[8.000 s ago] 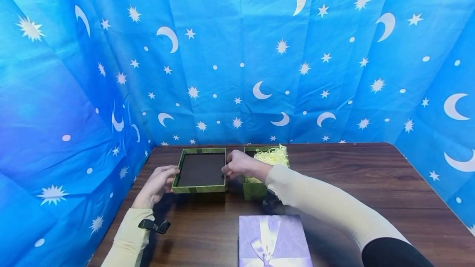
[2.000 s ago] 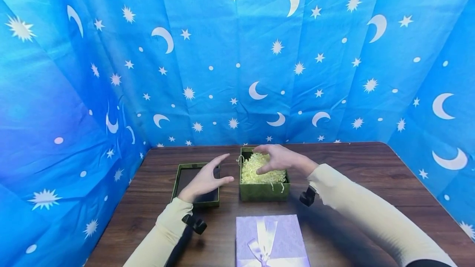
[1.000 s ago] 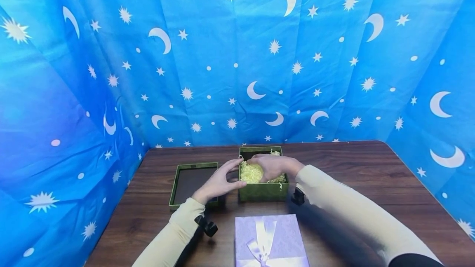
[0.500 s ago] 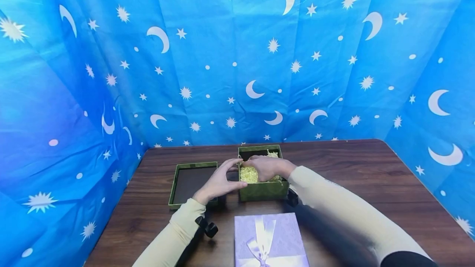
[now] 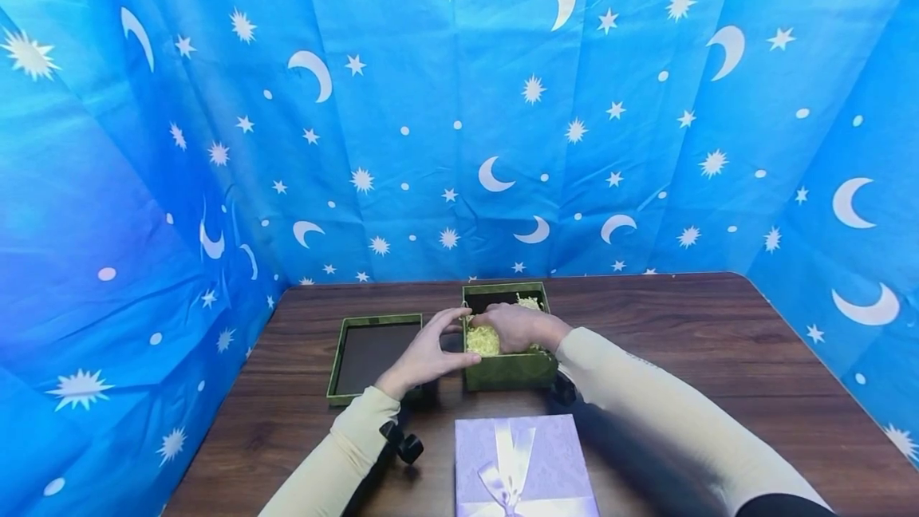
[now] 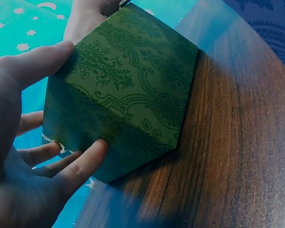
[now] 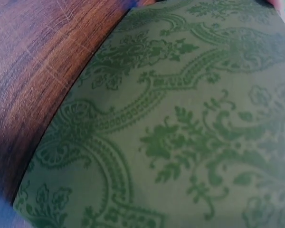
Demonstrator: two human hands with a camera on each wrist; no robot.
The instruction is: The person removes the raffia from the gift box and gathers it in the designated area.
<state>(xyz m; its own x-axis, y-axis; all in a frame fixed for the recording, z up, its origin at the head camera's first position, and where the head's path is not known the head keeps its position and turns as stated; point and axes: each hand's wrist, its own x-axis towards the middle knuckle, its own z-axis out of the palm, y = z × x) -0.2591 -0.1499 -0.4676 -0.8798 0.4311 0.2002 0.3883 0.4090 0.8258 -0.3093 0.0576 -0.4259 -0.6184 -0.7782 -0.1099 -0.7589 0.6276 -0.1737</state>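
Note:
In the head view a green patterned gift box (image 5: 510,373) stands uncovered at the table's back middle, with pale yellow shredded paper (image 5: 483,341) in it. My right hand (image 5: 513,327) reaches down into the box among the shreds; its fingertips are hidden. My left hand (image 5: 425,356) is at the box's left side, thumb near the front corner. The left wrist view shows the thumb (image 6: 52,57) and spread, mostly straight fingers (image 6: 83,166) touching the green box (image 6: 133,80). Only the box's wall (image 7: 180,109) fills the right wrist view, without the hand's grip.
Left of the box lies its green-rimmed lid (image 5: 376,349), dark inside facing up. A lilac gift box (image 5: 524,461) with a white ribbon bow stands at the table's front. Blue star-and-moon cloth (image 5: 402,102) hangs behind the brown wooden table (image 5: 689,357).
The lid went from both hands to the table. My right hand then sank into the shreds, my left hand reached the box's side. Over the last half second little moved.

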